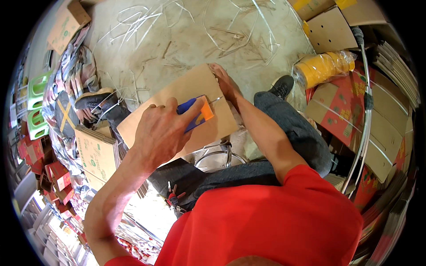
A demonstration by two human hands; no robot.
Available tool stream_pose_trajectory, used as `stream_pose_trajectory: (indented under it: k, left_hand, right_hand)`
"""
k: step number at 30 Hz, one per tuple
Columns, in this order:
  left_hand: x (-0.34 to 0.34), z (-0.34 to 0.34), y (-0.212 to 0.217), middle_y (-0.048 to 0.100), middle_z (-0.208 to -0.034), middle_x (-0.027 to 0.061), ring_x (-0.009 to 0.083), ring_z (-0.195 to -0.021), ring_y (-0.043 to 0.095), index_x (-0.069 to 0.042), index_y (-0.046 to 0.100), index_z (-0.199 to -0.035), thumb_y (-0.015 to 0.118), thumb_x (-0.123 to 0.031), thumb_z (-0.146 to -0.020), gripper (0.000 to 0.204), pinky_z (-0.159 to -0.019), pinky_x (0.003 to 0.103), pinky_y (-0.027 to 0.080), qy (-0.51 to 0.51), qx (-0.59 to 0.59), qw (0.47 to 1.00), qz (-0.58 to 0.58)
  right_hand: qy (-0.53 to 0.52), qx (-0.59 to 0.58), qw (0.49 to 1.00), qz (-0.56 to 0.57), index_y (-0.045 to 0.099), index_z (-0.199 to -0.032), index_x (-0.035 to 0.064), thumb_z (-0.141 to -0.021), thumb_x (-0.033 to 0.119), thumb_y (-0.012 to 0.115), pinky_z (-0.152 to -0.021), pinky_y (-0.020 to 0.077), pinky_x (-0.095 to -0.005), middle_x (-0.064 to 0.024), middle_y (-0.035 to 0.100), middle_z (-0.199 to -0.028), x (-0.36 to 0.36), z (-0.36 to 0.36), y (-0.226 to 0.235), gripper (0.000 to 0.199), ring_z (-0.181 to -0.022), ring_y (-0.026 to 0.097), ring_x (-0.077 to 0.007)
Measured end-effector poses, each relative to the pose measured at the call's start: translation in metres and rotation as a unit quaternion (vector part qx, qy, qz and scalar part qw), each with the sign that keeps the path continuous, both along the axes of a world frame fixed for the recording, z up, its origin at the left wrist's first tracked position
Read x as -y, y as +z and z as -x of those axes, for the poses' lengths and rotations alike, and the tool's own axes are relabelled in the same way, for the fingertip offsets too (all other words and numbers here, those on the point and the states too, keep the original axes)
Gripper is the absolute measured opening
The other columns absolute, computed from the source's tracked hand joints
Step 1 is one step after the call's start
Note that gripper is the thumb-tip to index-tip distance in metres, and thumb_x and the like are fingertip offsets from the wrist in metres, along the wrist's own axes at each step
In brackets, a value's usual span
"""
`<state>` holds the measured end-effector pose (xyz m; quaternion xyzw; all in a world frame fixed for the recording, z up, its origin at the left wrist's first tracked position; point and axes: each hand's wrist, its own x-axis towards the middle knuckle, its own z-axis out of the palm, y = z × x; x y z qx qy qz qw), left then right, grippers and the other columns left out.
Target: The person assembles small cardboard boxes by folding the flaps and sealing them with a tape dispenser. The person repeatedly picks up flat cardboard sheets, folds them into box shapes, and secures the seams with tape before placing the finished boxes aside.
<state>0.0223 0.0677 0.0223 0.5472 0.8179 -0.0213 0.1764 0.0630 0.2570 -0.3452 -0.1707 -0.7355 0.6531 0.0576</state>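
My left hand [162,131] is wrapped round a blue hand tool with an orange front [205,111], whose exact kind I cannot make out. Its orange end lies against the top of a brown cardboard piece [186,86], which rests tilted across in front of my knees. A short pale line or slit runs from the tool to the cardboard's right edge. Along that right edge my right hand [224,82] grips the cardboard, its fingers partly hidden behind it. Whether the cardboard is a whole box or a folded sheet is unclear.
Loose white strapping [137,22] lies on the floor ahead. Yellow tape rolls in clear wrap [324,68] sit at right, beside a metal pole [367,102] and stacked flat cartons [377,133]. At left are bundled cartons [95,153] and green plastic stools [37,91].
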Motion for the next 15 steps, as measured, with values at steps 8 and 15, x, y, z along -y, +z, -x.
stream_pose_trajectory:
  k: [8, 15]
  left_hand:
    - [0.007, -0.005, 0.003, 0.062, -0.077, 0.0126, 0.0308, -0.066, 0.067, -0.018, 0.061, -0.136, 0.075, -0.023, -0.087, 0.051, -0.061, 0.042, 0.051, 0.007, -0.036, 0.998, -0.058]
    - [0.014, -0.006, -0.004, 0.069, -0.076, 0.0138, 0.0326, -0.072, 0.071, -0.017, 0.066, -0.127, 0.072, -0.022, -0.087, 0.041, -0.062, 0.043, 0.054, -0.008, -0.061, 0.991, -0.12]
  right_hand:
    - [-0.091, 0.184, 0.928, -0.312, 0.061, -0.126, -0.0015, -0.092, 0.03, 0.058, -0.103, 0.0454, -0.0498, -0.022, 0.063, -0.129, -0.009, -0.009, -0.019, 0.046, -0.119, 0.058, -0.0412]
    - [-0.062, 0.213, 0.974, -0.052, 0.064, -0.128, 0.0, -0.102, 0.044, 0.056, -0.102, 0.0486, -0.049, -0.026, 0.07, -0.124, -0.039, 0.018, 0.097, 0.052, -0.118, 0.065, -0.0411]
